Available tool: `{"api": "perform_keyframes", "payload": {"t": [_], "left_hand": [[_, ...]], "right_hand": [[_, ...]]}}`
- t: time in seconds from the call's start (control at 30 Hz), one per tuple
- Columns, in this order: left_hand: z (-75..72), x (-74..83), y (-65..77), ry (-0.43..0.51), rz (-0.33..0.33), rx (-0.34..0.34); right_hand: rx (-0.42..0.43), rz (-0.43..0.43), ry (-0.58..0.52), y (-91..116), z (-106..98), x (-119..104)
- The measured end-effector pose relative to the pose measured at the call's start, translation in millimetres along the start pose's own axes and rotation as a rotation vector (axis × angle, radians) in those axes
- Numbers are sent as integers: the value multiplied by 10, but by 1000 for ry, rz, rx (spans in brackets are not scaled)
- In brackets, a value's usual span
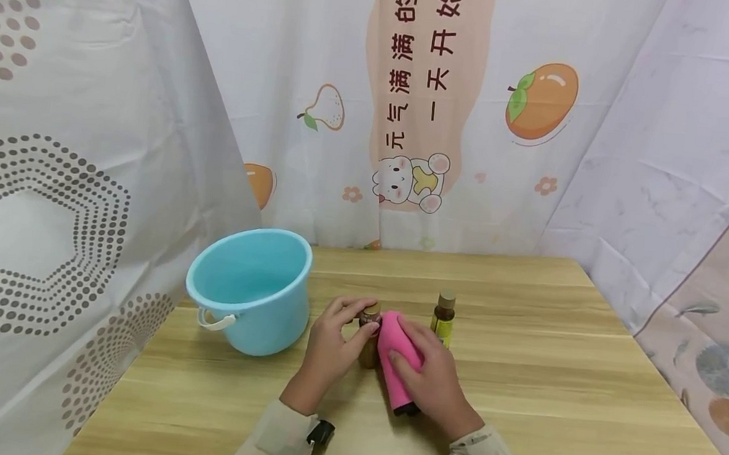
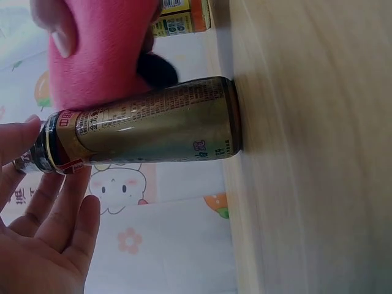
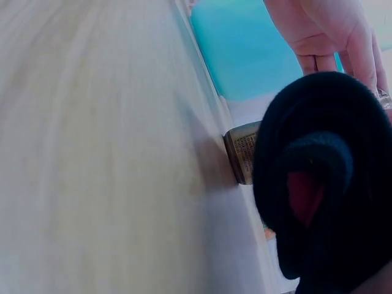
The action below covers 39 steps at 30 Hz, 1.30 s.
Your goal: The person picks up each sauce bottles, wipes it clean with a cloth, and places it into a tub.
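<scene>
A brown glass bottle (image 1: pixel 368 354) with a gold cap and printed label (image 2: pixel 153 125) stands upright on the table. My left hand (image 1: pixel 331 336) pinches it at the neck, just under the cap. My right hand (image 1: pixel 432 374) grips a soft pink cloth (image 1: pixel 394 364), rolled or folded, whose lower end is black (image 3: pixel 324 116). The cloth lies against the right side of the bottle, as the left wrist view shows. In the right wrist view the black end hides most of the bottle (image 3: pixel 243 150).
Just beyond my right hand stands a second dark bottle (image 1: pixel 444 314) with a yellow label. A light blue bucket (image 1: pixel 272 320) with a white handle is to the left. The wooden table (image 1: pixel 552 388) meets patterned curtains (image 1: pixel 317 173) at the back.
</scene>
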<state>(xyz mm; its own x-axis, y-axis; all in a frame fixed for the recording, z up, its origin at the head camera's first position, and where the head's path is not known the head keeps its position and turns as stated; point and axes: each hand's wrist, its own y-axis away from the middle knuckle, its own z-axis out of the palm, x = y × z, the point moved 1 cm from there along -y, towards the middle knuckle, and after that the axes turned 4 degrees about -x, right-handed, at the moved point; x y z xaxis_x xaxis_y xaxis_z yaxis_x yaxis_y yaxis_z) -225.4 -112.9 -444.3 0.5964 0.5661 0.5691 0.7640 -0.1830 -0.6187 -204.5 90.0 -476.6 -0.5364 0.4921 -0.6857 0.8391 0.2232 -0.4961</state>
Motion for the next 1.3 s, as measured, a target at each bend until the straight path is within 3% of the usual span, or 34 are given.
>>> {"api": "perform_keyframes", "payload": {"t": [0.2,0.43,1.0,1.3], "left_hand": [[7,-4,0,4,35,-1],[-3,-15,3,-4,29,-3],[-3,3,-18,73,-25,-33],[10,-12,-20,68,3,-11]], "right_hand": [[54,-71,-43,-10,-17,-19],[36,-71,-57,-18,-3,-41],[-45,43,-39,-25,1,-17],[-162,201,-7,-10,23,10]]}}
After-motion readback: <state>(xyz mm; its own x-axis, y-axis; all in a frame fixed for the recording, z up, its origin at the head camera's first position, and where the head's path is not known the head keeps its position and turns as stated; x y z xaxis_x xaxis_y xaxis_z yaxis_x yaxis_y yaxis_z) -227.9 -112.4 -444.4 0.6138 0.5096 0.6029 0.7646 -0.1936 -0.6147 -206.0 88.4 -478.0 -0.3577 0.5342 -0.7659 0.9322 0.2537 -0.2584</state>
